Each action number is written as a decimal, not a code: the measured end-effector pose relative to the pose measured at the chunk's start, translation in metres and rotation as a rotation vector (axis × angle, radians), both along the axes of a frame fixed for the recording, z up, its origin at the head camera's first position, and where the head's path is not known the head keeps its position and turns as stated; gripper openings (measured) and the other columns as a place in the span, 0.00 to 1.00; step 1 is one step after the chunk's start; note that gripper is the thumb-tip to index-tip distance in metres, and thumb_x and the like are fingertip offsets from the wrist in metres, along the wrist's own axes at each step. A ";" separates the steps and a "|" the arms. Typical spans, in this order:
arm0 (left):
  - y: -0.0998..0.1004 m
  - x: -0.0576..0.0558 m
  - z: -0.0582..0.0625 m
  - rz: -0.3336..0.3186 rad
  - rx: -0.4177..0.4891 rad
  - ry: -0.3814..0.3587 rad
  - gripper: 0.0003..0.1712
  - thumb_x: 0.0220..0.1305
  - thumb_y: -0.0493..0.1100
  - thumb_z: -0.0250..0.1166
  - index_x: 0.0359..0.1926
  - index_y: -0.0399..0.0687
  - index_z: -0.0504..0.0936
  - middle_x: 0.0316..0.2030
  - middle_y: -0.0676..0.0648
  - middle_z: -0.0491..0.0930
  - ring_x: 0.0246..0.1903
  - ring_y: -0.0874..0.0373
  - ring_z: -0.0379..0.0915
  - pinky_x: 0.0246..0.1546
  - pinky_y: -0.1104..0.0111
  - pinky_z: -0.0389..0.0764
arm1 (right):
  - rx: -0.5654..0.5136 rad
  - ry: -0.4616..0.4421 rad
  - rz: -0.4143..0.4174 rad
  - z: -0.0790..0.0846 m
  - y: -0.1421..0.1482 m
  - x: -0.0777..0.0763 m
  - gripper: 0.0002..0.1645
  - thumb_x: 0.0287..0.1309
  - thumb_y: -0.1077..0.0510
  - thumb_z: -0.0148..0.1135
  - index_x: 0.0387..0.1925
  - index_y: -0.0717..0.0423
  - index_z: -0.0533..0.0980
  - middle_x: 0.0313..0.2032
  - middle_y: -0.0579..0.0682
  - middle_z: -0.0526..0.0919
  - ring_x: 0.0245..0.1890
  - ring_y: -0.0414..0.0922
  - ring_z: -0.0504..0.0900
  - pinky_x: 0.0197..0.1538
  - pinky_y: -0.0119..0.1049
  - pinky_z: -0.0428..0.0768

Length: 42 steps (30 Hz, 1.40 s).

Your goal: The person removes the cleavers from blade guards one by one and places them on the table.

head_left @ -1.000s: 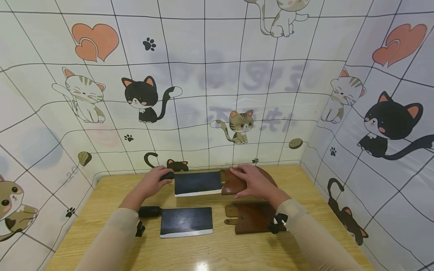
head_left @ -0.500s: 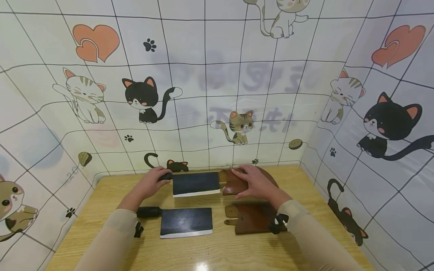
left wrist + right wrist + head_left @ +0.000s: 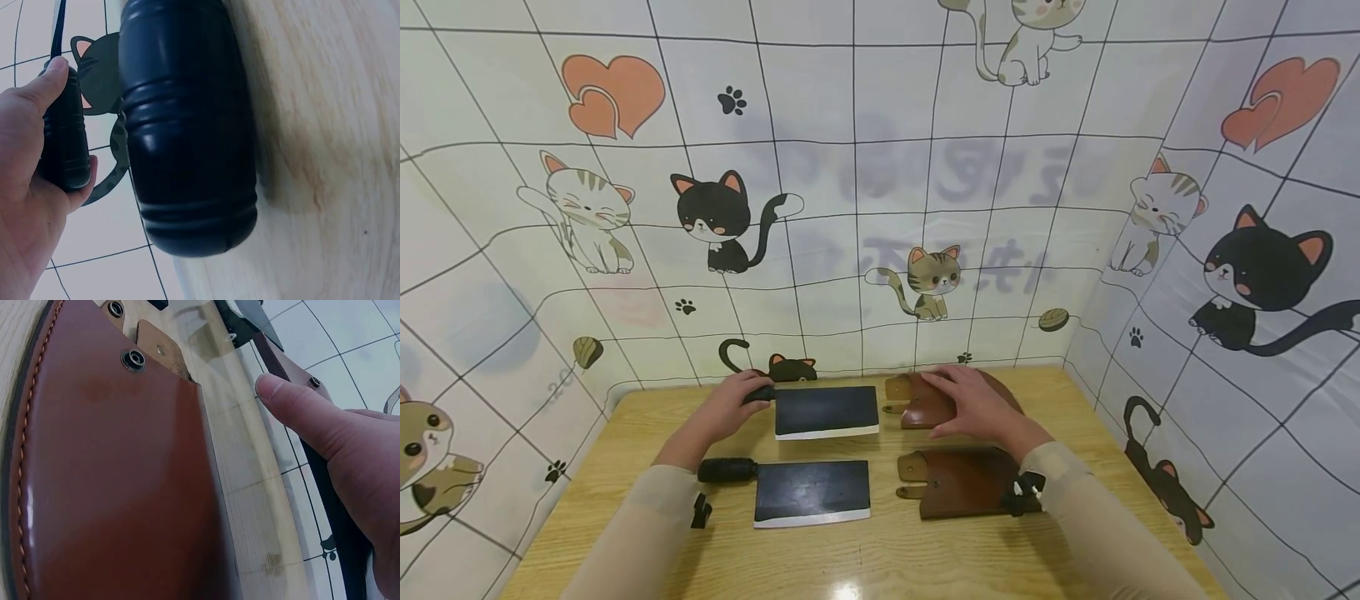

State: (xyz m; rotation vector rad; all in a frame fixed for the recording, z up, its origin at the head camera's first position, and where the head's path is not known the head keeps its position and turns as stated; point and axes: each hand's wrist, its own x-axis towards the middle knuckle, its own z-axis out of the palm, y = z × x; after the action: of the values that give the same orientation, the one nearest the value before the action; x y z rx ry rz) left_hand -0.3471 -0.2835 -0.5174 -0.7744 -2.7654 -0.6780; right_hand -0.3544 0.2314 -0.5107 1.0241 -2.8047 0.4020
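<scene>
At the back of the table my left hand grips a cleaver by its black handle. The dark blade points right, its pale cutting edge toward me. Across a small gap, my right hand holds a brown leather knife sheath, thumb near its lower edge and fingers over the top. Its strap ends face the blade. In the right wrist view this sheath shows nearly edge-on behind my thumb. The palm hides part of the leather.
A second cleaver lies in front on the wooden table, handle to the left. To its right lies a second brown sheath, partly under my right wrist. A cat-patterned cloth rises behind and at both sides.
The held cleaver has moved left, its blade end coming away from the sheath's straps and opening a gap. My right hand and the sheath have shifted slightly right.
</scene>
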 end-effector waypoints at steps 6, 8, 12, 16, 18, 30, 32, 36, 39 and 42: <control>-0.005 0.002 -0.002 -0.002 -0.009 0.002 0.21 0.75 0.38 0.74 0.65 0.38 0.85 0.53 0.41 0.83 0.49 0.42 0.80 0.50 0.44 0.80 | 0.005 -0.022 0.003 -0.003 0.008 -0.002 0.67 0.50 0.34 0.89 0.85 0.46 0.66 0.77 0.61 0.70 0.78 0.65 0.66 0.76 0.70 0.63; -0.006 0.002 -0.003 -0.002 -0.006 0.000 0.21 0.75 0.38 0.74 0.65 0.38 0.85 0.52 0.41 0.83 0.48 0.43 0.80 0.49 0.44 0.80 | 0.010 -0.040 0.001 -0.004 0.010 -0.003 0.66 0.50 0.34 0.89 0.85 0.47 0.67 0.78 0.60 0.70 0.78 0.65 0.66 0.77 0.70 0.63; -0.009 0.002 -0.004 0.009 -0.006 -0.011 0.22 0.75 0.38 0.74 0.66 0.36 0.85 0.53 0.40 0.83 0.49 0.42 0.79 0.49 0.44 0.79 | 0.014 -0.051 -0.002 -0.006 0.014 -0.005 0.65 0.49 0.36 0.90 0.84 0.48 0.68 0.77 0.59 0.71 0.78 0.65 0.66 0.76 0.69 0.63; -0.012 0.001 -0.004 0.026 -0.021 -0.020 0.23 0.76 0.38 0.74 0.66 0.35 0.85 0.54 0.39 0.83 0.51 0.41 0.80 0.51 0.42 0.79 | 0.008 -0.057 -0.010 -0.008 0.016 -0.006 0.65 0.47 0.36 0.91 0.83 0.48 0.70 0.77 0.58 0.71 0.78 0.65 0.66 0.76 0.69 0.64; -0.012 0.001 -0.005 0.027 -0.024 -0.024 0.23 0.76 0.39 0.74 0.66 0.36 0.85 0.54 0.39 0.83 0.51 0.41 0.80 0.51 0.43 0.80 | 0.005 -0.066 -0.013 -0.008 0.016 -0.006 0.66 0.47 0.36 0.91 0.83 0.48 0.70 0.77 0.59 0.71 0.78 0.65 0.66 0.76 0.69 0.63; -0.013 0.000 -0.009 0.009 0.001 -0.013 0.23 0.74 0.37 0.75 0.66 0.35 0.85 0.52 0.40 0.83 0.48 0.42 0.80 0.48 0.43 0.79 | 0.008 -0.096 0.003 -0.014 0.020 -0.008 0.67 0.47 0.35 0.91 0.83 0.51 0.69 0.78 0.64 0.70 0.79 0.67 0.66 0.75 0.71 0.64; -0.013 -0.001 -0.010 0.011 -0.012 -0.036 0.24 0.74 0.38 0.75 0.67 0.35 0.84 0.53 0.40 0.83 0.49 0.42 0.80 0.49 0.43 0.79 | 0.009 -0.111 -0.007 -0.015 0.020 -0.009 0.67 0.47 0.34 0.91 0.84 0.50 0.69 0.78 0.64 0.69 0.79 0.66 0.65 0.76 0.71 0.63; -0.012 -0.005 -0.013 0.015 -0.038 -0.063 0.24 0.76 0.39 0.74 0.68 0.35 0.84 0.53 0.41 0.83 0.49 0.42 0.80 0.50 0.42 0.79 | 0.014 -0.133 -0.016 -0.017 0.019 -0.010 0.68 0.47 0.33 0.90 0.84 0.49 0.68 0.79 0.65 0.68 0.79 0.66 0.64 0.76 0.69 0.63; -0.012 -0.008 -0.015 0.017 -0.055 -0.069 0.23 0.76 0.39 0.74 0.67 0.37 0.84 0.53 0.41 0.83 0.49 0.43 0.81 0.51 0.42 0.79 | 0.019 -0.140 -0.009 -0.017 0.017 -0.011 0.68 0.47 0.33 0.90 0.84 0.50 0.68 0.78 0.66 0.69 0.78 0.66 0.65 0.76 0.70 0.64; -0.012 -0.009 -0.017 0.018 -0.060 -0.078 0.22 0.75 0.39 0.74 0.66 0.38 0.84 0.52 0.42 0.83 0.48 0.43 0.81 0.51 0.42 0.79 | 0.030 -0.150 -0.009 -0.017 0.016 -0.011 0.67 0.48 0.34 0.90 0.83 0.52 0.69 0.77 0.66 0.70 0.78 0.67 0.66 0.76 0.70 0.64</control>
State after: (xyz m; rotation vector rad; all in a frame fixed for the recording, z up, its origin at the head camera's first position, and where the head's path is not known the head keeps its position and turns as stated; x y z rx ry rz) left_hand -0.3559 -0.2959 -0.5343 -0.7488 -2.8719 -0.6371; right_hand -0.3651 0.2469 -0.5277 1.0282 -2.9552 0.4548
